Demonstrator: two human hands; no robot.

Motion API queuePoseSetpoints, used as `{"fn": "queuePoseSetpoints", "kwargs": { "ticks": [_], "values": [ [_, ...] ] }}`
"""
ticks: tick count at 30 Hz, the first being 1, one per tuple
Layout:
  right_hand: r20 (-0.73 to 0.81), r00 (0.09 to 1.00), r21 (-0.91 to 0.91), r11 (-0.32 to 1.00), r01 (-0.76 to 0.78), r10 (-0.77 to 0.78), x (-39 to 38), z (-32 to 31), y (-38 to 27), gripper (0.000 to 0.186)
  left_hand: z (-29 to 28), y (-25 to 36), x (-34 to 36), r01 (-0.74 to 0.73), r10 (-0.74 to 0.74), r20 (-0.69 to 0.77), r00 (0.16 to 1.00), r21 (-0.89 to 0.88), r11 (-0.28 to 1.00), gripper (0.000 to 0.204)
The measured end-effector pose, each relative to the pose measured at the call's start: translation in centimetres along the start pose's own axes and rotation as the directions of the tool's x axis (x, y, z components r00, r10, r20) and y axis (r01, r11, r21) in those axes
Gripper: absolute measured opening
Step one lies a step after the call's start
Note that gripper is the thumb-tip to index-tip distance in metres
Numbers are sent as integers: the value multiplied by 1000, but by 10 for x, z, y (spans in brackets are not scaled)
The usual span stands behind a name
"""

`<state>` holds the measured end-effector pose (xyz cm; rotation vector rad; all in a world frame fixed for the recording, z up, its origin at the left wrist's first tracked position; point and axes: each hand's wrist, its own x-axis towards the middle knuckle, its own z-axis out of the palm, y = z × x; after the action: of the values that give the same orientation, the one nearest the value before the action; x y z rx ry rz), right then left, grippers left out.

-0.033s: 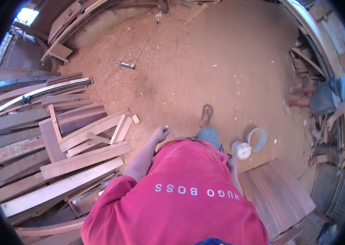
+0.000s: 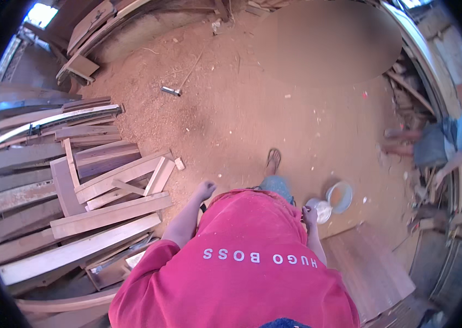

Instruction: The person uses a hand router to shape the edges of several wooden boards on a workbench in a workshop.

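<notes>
My left hand (image 2: 204,190) hangs over the sandy floor beside my red shirt (image 2: 258,246). Its fingers look curled in, and nothing shows in them. On the other side, my right hand (image 2: 309,215) is low against the shirt's edge and overlaps the view of a small white bucket (image 2: 322,211) with pale contents. Whether it touches the bucket, and how its fingers lie, I cannot make out. A larger pale bucket (image 2: 340,197) stands just beyond the small one. One sandalled foot (image 2: 273,159) shows ahead of me.
Stacked planks and boards (image 2: 110,213) fill the left. A wide wooden panel (image 2: 367,270) lies at the lower right. A hand tool with a dark head (image 2: 171,91) rests on the floor ahead. Another person (image 2: 449,139) is at the far right, beside scrap wood.
The view has shifted slightly. My right hand shows more fully and now overlaps the small bucket. My left hand has moved a little left and down in the picture.
</notes>
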<state>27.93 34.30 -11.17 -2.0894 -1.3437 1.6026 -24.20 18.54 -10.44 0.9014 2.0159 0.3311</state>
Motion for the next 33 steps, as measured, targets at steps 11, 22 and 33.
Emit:
{"fn": "queuePoseSetpoints", "kwargs": {
  "ticks": [11, 22, 33],
  "values": [
    [113, 963, -315, 911, 268, -244, 266, -68, -234, 31, -47, 76, 65, 236, -343, -288, 894, -349, 907, 38],
    [478, 834, -373, 797, 476, -274, 376, 114, -511, 34, -42, 83, 142, 283, -612, -296, 733, -686, 670, 40],
    [653, 737, -559, 544, 626, -177, 390, 266, -666, 30, -210, 6, 285, 426, -704, -168, 690, -693, 582, 55]
  ]
}}
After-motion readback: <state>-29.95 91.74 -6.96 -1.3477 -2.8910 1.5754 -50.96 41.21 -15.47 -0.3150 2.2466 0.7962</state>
